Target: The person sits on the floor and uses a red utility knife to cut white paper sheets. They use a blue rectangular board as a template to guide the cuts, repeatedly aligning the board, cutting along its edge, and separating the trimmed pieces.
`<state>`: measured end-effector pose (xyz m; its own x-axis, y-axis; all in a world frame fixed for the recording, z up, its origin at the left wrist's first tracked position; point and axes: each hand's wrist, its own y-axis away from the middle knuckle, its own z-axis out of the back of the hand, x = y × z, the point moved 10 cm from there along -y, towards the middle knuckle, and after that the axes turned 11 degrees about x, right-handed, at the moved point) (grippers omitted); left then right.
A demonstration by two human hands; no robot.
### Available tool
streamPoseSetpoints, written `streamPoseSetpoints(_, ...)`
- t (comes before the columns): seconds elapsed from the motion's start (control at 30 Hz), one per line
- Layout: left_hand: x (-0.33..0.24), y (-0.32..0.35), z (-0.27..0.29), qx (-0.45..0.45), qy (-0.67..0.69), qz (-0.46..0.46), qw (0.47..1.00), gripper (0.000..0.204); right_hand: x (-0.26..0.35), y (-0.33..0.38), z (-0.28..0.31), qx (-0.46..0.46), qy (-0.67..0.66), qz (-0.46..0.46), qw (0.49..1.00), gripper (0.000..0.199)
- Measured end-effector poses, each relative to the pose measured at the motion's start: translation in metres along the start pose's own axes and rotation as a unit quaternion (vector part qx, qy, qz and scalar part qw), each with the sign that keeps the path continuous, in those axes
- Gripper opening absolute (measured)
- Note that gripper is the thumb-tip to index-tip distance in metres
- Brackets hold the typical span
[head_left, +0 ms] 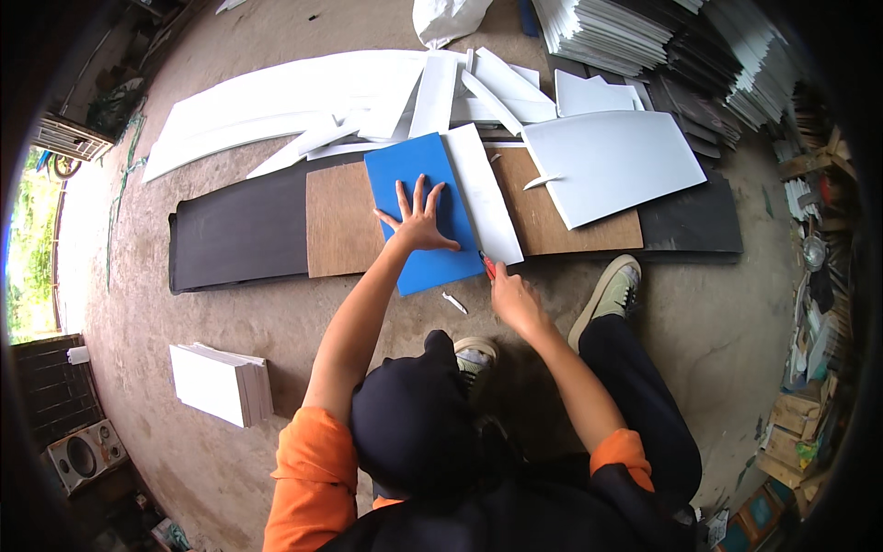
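Note:
My left hand (pixel 423 219) lies flat with fingers spread on a blue rectangular board (pixel 414 166), pressing it against a white sheet (pixel 487 198). The white sheet sticks out along the blue board's right side. In my right hand (pixel 515 299) is a red utility knife (pixel 487 265), its tip at the blue board's right edge near the lower corner. Under both sheets lies a brown wooden board (pixel 340 216), itself resting on a long dark grey panel (pixel 239 230).
A large white sheet (pixel 616 166) overlaps the wooden board at right. White offcut strips (pixel 434 97) pile up beyond. A stack of white panels (pixel 216 382) stands on the floor at left. Tall stacks of sheets (pixel 598 37) fill the far right. My shoe (pixel 607 294) is beside the panel.

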<state>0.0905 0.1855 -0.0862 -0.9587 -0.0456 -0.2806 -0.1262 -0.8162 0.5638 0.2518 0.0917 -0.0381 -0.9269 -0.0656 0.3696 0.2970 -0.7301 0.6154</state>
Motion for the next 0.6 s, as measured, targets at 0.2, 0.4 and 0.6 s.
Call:
streamPoseSetpoints(0.2,0.012,-0.001,-0.005,-0.004,0.01,-0.019,1.0,0.127,0.039,-0.036,0.082,-0.063,-0.022,0.05,0.996,0.033)
streamPoseSetpoints(0.4,-0.002,0.001,-0.003,0.024,0.001,-0.018,1.0,0.13,0.047,-0.158,0.12,-0.133,-0.056,0.07,0.987,0.037)
streamPoseSetpoints(0.6,0.003,0.008,0.002,0.001,0.042,-0.027,0.999,0.127,0.069,-0.188,0.112,-0.143,-0.027,0.076,0.986,0.03)
